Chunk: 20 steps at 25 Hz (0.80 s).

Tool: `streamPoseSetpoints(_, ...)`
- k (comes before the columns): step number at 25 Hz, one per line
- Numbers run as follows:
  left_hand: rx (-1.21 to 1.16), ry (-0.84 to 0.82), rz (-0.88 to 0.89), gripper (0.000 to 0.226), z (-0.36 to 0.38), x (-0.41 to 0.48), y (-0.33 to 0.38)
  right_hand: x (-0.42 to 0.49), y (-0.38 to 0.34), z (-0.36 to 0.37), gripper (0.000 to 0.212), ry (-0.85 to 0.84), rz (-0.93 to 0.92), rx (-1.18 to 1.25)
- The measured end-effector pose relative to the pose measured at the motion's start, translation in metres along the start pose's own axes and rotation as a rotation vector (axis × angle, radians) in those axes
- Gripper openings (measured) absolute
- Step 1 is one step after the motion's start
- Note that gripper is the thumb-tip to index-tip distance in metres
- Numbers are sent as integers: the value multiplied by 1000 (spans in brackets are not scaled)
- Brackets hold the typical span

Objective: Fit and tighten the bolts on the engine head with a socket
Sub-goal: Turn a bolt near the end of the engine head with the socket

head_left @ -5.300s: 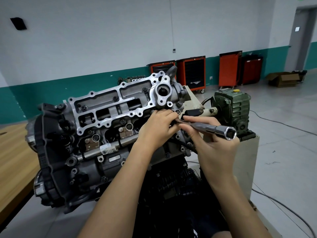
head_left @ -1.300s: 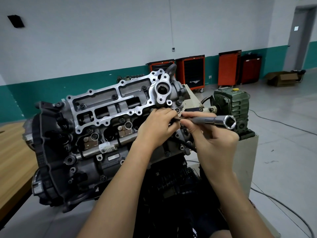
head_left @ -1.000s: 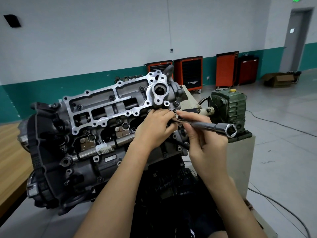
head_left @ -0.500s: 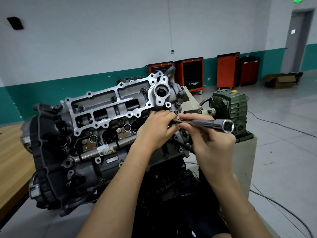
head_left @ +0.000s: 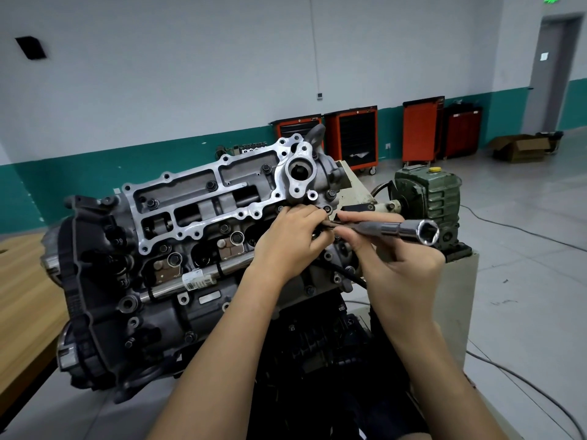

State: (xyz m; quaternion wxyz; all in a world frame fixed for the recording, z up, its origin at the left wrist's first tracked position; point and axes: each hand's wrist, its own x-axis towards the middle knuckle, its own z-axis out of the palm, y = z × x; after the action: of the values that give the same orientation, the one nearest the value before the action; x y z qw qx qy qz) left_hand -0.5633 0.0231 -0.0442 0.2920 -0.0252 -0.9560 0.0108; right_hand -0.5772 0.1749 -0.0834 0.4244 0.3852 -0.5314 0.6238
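Engine head (head_left: 203, 198) on its stand, centre-left of the frame, tilted toward the viewer. Several bolts (head_left: 211, 185) already sit in its pale upper frame, while many of the rim holes remain open. The left hand (head_left: 290, 239) rests against the right end of the head, just below the round port. Its fingers (head_left: 305, 214) are curled close together and pinch the thin dark end of the socket tool (head_left: 387, 228). Whether a bolt is trapped under those fingertips cannot be told, since they hide the spot. The right hand (head_left: 400, 271), right of centre, grips the shaft of the same tool, forefinger laid along the top and thumb beneath. The remaining fingers are folded under. The bright hexagonal mouth of the tool points to the right, away from the head and toward the green gearbox (head_left: 428, 198) behind it.

The step in hand appears to be the seating of the tool on a fastener at the right end, with the left hand as guide and the right as driver. The next move probably calls for a square line between tool and bolt. Steady turning from the right wrist would follow, with the left fingers holding the tip from slipping off.
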Motion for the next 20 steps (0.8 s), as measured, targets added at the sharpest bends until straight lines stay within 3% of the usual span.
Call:
streamPoseSetpoints(6,-2,-4,3,50,1,1,-1,-9,-2,3,17,-92,-14,2)
streamPoseSetpoints(11,-5,0,9,64,0,1,0,-1,1,1,18,-15,-24,-35)
streamPoseSetpoints(15,19,-20,7,51,1,2,-1,-5,-2,1,13,-102,-34,-16)
streamPoseSetpoints(20,18,-1,10,40,2,2,-1,1,2,-1,16,-4,-10,-16)
